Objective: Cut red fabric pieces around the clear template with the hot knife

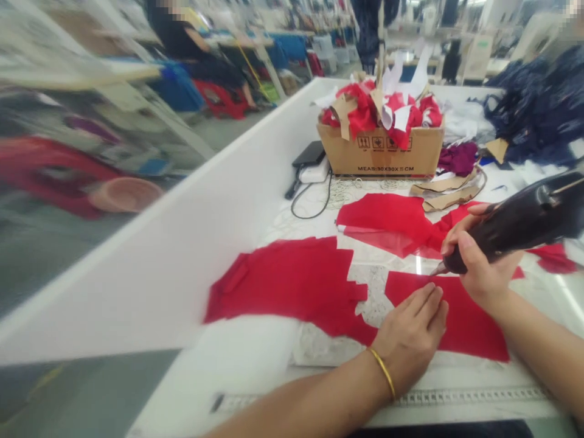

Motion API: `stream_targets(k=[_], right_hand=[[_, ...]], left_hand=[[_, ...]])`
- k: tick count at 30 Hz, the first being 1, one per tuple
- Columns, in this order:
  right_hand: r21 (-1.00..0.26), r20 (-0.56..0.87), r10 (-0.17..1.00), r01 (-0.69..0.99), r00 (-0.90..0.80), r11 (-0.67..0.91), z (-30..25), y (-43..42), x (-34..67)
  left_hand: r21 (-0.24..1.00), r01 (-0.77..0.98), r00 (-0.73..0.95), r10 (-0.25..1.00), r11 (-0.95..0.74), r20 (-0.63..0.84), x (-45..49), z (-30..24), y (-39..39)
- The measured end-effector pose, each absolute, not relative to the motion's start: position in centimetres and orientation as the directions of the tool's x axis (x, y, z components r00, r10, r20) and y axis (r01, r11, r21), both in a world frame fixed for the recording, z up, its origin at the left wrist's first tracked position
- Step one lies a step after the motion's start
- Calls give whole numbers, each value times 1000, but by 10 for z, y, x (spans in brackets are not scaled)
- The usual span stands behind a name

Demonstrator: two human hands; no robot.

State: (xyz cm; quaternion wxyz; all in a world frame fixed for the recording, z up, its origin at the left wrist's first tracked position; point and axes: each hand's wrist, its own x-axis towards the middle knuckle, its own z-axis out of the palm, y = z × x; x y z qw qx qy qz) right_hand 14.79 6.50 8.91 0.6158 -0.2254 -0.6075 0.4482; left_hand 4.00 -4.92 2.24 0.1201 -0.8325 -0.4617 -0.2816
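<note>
Right hand [479, 267] is wrapping round a black handheld cutting tool [511, 228], fingers curled, metal tip [437, 269] resting at the top edge of a red fabric panel [456, 322]. Left hand [408, 340] is pressing flat on that panel, fingers together, no pinch, gold bangle [383, 371] on the wrist.

Panel is lying lower right of frame on a white cutting table [159, 292]. A larger red fabric piece [283, 286] is lying just left of it, another [387, 222] above. Lace-patterned white sheet [371, 292] is showing between them. Metal rule [469, 396] is running along the near table edge.

Further up, a cardboard box [378, 155] marked 30X30X5 CM is holding red scraps [378, 112]. Black adapter [310, 155] and cable [310, 204] are lying left of it; tan paper strips [447, 191] are sitting right below it. Purple cloth [458, 158] and a navy fabric heap [538, 109] are filling the upper right.

Room: a co-worker [182, 42] is sitting upper left near a red stool [221, 100]. Pink basin [125, 194] is sitting on the floor at left, blurred.
</note>
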Motion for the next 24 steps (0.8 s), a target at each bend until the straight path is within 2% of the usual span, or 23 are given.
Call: stream_targets(k=[11,17,24], right_hand=[[-798,568,816,-312,-106,515,90,65,150],[-802,577,814,-235,-67,549,94,70,172],[-801,571,820,-239,-34,548,90,71,180]], left_hand=[[79,811,440,693,-580,572,40,28,-49],[140,767,476,702,-626,530,40,30,-49],[123,758,502,693,-640,517,40,30,-49]])
